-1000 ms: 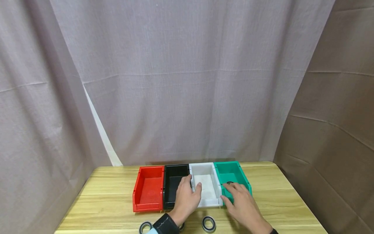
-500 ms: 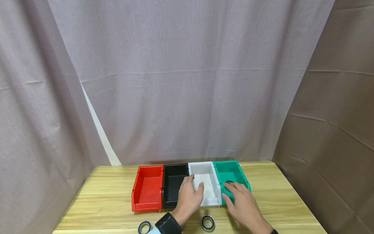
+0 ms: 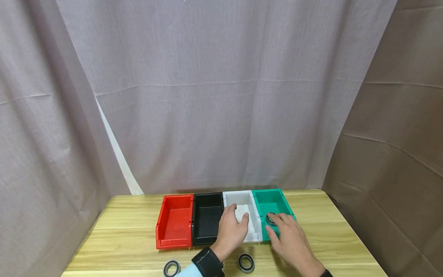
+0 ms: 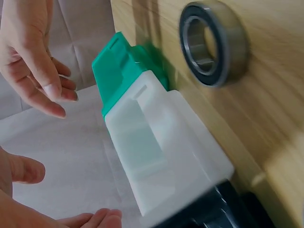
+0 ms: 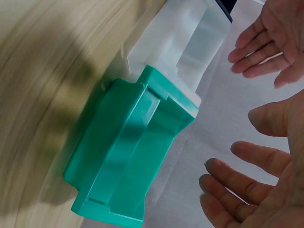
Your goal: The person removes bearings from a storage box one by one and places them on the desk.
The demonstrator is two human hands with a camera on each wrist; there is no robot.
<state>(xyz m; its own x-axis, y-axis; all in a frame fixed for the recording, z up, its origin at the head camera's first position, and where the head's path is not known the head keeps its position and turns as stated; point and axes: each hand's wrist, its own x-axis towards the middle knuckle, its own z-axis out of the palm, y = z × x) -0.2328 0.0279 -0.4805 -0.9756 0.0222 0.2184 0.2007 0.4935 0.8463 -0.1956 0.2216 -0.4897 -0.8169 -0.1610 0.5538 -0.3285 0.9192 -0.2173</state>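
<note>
My right hand [image 3: 292, 240] hovers over the front of the green bin [image 3: 271, 196], fingers spread and nothing held, as the right wrist view shows. A ball bearing [image 3: 271, 219] lies inside that bin, partly covered by the fingertips in the head view. My left hand [image 3: 231, 231] is above the white bin [image 3: 255, 227], thumb and fingers apart and holding nothing. On the table in front of the white bin lies a black-sealed bearing [image 3: 246, 263], also large in the left wrist view [image 4: 216, 45].
The black bin [image 3: 207, 217] and the red bin [image 3: 174, 221] continue the row leftward. Another bearing [image 3: 171, 268] rests near the front, beside the left sleeve [image 3: 190, 270]. Grey curtains [image 3: 221, 96] hang behind the wooden table [image 3: 128, 231].
My left hand has shifted right, from the black bin's edge to over the white bin. My right hand has moved slightly right, and more of the bearing in the green bin shows.
</note>
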